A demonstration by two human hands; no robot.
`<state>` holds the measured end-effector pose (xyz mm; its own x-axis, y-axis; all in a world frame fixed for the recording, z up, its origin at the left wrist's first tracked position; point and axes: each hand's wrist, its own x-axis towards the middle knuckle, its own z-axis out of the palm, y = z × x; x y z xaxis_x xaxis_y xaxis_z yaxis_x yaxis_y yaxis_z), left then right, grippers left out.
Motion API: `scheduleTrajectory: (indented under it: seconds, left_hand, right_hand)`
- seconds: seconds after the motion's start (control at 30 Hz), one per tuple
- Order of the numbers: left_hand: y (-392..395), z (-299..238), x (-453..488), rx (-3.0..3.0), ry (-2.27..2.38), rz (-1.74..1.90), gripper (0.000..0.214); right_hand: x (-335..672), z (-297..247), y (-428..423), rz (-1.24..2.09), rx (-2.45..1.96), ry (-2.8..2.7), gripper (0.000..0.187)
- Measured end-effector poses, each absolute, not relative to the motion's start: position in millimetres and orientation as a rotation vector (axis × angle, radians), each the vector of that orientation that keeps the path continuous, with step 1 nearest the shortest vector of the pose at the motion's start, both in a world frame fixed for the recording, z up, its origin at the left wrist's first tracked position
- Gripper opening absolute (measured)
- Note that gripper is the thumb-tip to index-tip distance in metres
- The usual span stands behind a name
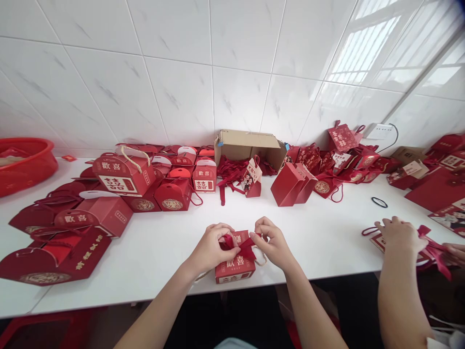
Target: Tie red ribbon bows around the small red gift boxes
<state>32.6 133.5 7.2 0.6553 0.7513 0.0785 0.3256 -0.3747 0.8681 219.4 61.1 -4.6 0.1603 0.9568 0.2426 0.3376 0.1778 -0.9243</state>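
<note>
A small red gift box [235, 272] with pale lettering lies near the table's front edge, in front of me. Across its top runs a dark red ribbon [247, 250], looped into what looks like a bow. My left hand [214, 248] pinches the ribbon's left loop between thumb and fingers. On the other side my right hand [271, 242] has its fingers closed on the ribbon's right part. Beside the box, under my right hand, a cream rope handle [259, 256] curls onto the table.
Red gift boxes [174, 194] crowd the left side. A cardboard box [250, 139] of ribbons stands by the wall, near red bags [290, 184]. At right, a co-worker's hands [397, 237] handle another ribboned box. A red basin [25, 165] stands far left.
</note>
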Motion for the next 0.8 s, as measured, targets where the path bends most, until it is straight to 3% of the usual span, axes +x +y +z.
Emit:
scheduleTrajectory:
  seconds: [0.43,0.8]
  left_hand:
    - [141.0,16.4,32.2,1.632,0.746,0.565,0.023]
    - [138.5,-0.1,36.2,1.515,0.820,0.702,0.029]
  right_hand:
    - [220.3,-6.0,62.2,0.662,-1.258,-1.308,0.040]
    - [205.0,-24.3,66.2,0.556,-1.428,-1.245,0.051]
